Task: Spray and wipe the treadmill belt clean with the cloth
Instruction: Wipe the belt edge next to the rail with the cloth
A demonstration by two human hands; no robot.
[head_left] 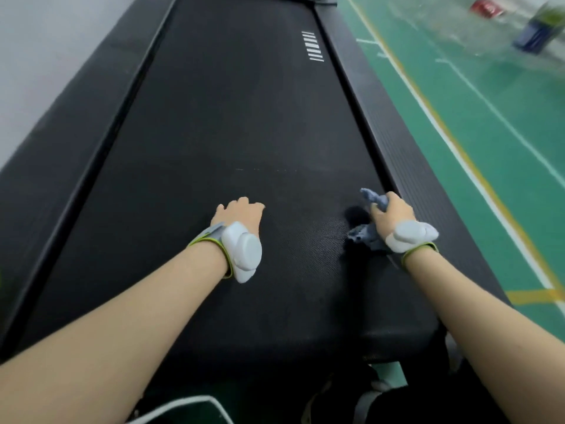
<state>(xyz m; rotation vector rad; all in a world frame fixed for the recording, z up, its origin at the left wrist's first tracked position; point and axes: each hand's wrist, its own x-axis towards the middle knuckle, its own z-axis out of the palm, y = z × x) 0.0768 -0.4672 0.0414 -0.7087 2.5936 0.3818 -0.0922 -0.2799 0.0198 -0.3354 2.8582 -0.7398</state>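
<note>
The black treadmill belt (pixel 232 123) runs away from me, with white stripes near its far right edge. My right hand (pixel 391 212) grips a bunched grey-blue cloth (pixel 371 198) and holds it on the belt close to the right side rail; cloth ends stick out above and below the hand. My left hand (pixel 240 214) rests on the belt near its middle, with its fingers curled under and nothing in it. A blurred spray bottle (pixel 538 29) with a blue label stands on the floor at the far right.
Black side rails (pixel 406 142) flank the belt. Green floor (pixel 489 123) with white and yellow lines lies to the right. A red item (pixel 486 9) sits near the bottle. A white cable (pixel 183 405) lies at the belt's near end.
</note>
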